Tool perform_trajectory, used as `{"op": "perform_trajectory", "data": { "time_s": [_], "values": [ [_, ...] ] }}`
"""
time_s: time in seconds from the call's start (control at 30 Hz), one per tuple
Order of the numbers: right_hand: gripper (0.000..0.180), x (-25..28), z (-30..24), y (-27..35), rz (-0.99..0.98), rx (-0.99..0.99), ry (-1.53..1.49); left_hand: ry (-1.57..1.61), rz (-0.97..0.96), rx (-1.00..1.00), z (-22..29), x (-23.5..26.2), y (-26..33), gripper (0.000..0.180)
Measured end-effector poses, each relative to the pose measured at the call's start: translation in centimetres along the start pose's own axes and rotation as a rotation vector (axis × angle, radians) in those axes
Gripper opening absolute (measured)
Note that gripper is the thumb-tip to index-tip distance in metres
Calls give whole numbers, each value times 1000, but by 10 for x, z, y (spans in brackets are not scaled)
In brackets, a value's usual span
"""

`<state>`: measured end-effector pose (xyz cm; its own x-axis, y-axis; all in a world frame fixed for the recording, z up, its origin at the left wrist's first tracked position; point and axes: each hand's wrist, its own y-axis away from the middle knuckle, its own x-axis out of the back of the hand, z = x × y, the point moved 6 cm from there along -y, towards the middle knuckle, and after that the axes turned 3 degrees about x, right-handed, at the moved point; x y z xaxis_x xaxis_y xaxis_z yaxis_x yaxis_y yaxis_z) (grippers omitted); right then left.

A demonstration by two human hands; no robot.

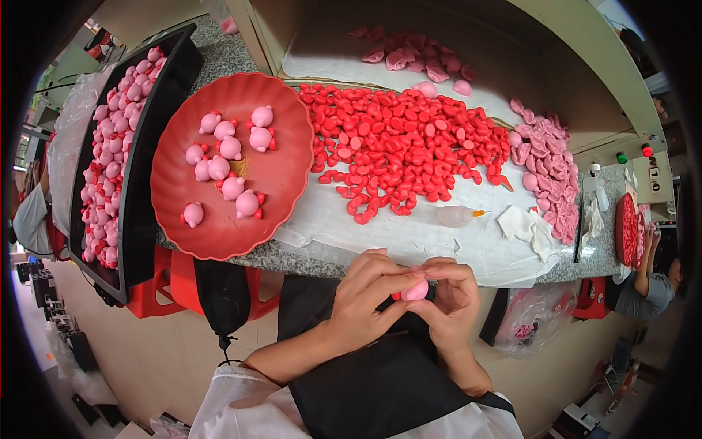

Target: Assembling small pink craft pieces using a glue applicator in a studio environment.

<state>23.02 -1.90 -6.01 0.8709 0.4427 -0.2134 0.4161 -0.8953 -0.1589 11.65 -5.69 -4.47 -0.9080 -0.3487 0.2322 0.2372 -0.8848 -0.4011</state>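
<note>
My left hand [362,296] and my right hand [452,307] meet in front of the table's near edge. Between their fingertips they pinch a small round pink rubber toy piece [416,291], and a bit of red shows at its left side. Beyond my hands a big heap of small curved red pieces [409,139] covers the white sheet [329,219]. A small squeeze bottle with an orange tip [455,216] lies just past my right hand. At my left, a scalloped red dish [270,201] holds several pink toys with red parts attached.
A long black tray [135,197] full of pink-and-red toys stands at the far left. Pink shells [548,161] pile up at the right, with more [417,55] under the hood. A crumpled white cloth [526,228] lies nearby. Another person [651,285] sits farther right.
</note>
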Motion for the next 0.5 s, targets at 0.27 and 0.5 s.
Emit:
{"op": "perform_trajectory", "data": {
  "time_s": [0.27,0.5],
  "values": [
    [32,1,15,2,121,-232,-230,-148,-121,56,3,-4,-4,34],
    [19,-3,17,-3,33,-269,-335,-214,-126,41,0,-4,-3,37]
  ]
}}
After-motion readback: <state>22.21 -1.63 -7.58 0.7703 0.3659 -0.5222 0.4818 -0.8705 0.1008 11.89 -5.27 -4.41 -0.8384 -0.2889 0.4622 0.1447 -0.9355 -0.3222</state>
